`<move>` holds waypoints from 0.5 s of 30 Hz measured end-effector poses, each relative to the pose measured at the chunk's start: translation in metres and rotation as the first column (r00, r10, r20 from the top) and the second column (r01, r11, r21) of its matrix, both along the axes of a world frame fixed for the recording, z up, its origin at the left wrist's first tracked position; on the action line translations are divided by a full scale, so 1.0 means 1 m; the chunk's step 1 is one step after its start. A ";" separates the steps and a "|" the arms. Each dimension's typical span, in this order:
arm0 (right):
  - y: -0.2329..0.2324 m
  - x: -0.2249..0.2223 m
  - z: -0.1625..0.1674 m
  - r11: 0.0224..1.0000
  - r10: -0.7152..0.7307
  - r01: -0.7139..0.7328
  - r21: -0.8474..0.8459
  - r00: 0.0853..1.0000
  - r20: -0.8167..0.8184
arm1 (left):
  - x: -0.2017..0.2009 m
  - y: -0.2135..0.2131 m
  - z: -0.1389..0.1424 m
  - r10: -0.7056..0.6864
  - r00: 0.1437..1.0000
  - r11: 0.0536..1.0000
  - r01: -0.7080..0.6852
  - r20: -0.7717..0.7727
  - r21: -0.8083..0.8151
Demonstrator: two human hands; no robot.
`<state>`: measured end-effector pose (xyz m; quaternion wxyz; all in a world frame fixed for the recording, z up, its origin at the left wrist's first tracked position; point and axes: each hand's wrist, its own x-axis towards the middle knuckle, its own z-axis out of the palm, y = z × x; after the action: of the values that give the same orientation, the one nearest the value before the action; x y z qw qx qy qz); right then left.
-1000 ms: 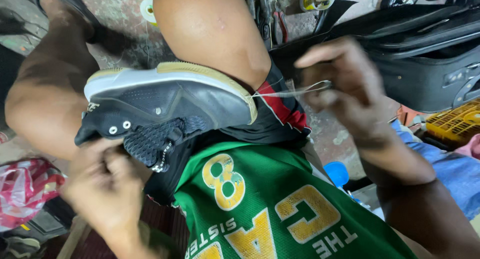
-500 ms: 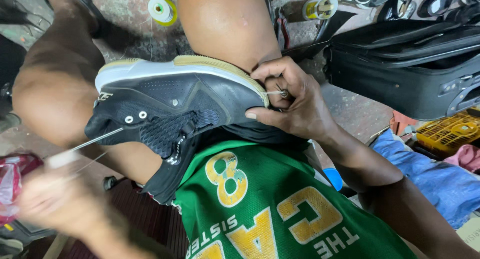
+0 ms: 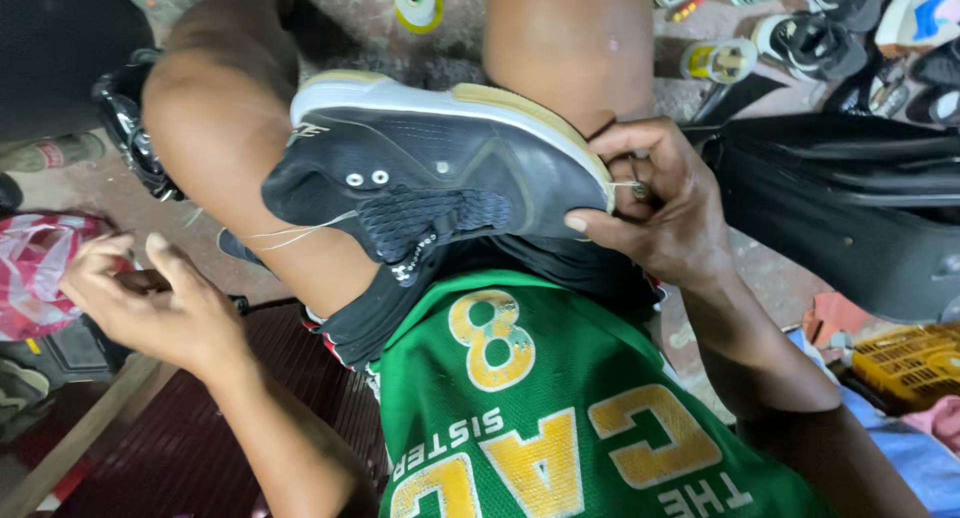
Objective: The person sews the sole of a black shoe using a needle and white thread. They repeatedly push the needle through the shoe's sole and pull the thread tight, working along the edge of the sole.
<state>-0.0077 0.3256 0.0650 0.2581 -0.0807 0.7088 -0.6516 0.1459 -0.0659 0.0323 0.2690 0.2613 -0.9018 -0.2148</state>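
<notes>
Jersey: green jersey point(image 3: 560, 418) with yellow figures fills the near edge, and the shoe sits just above it on the lap.
Left hand: left hand point(image 3: 150, 298) is off to the near left, well apart from the shoe, fingers curled in over something small and dark; whether it pinches the thread there cannot be told.
Thread: pale thread point(image 3: 300, 233) runs from the shoe's side out over the thigh toward that hand, lying slack.
Shoe: black shoe point(image 3: 440, 173) with a white and tan sole lies on its side between the knees, sole edge turned away.
Right hand: right hand point(image 3: 650, 213) is closed on the shoe's end, thumb under, fingertips pinching a small metal tool at the sole seam.
Risk: that tool sits right against the fingertips, so a slip off the hard sole could jab a finger; slack thread could snag or tangle.
Risk two: held by one end only, the shoe could roll off the thigh.
Floor: bag point(image 3: 850, 208) and spare shoes point(image 3: 820, 38) lie beyond.
</notes>
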 end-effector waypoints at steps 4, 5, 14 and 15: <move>-0.004 0.000 0.003 0.999 -0.017 0.017 -0.050 1.000 -0.002 | -0.034 0.071 0.060 -0.427 0.901 0.904 0.426 0.076 0.029; -0.004 0.000 0.003 0.998 -0.006 0.005 -0.070 1.000 -0.002 | -0.046 0.088 0.061 -0.464 0.871 0.884 0.441 0.164 0.158; 0.009 -0.002 0.006 0.990 0.073 -0.057 0.127 0.989 -0.126 | -0.082 0.100 0.026 -0.667 0.699 0.719 0.513 0.258 0.469; 0.012 -0.002 0.010 0.988 0.092 -0.078 0.133 0.990 -0.106 | -0.079 0.102 0.023 -0.650 0.712 0.731 0.489 0.265 0.476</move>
<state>-0.0101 0.3372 0.0745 0.2503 -0.1306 0.7584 -0.5875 0.0670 0.0363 0.0557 -0.0646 0.0496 -0.9154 -0.3942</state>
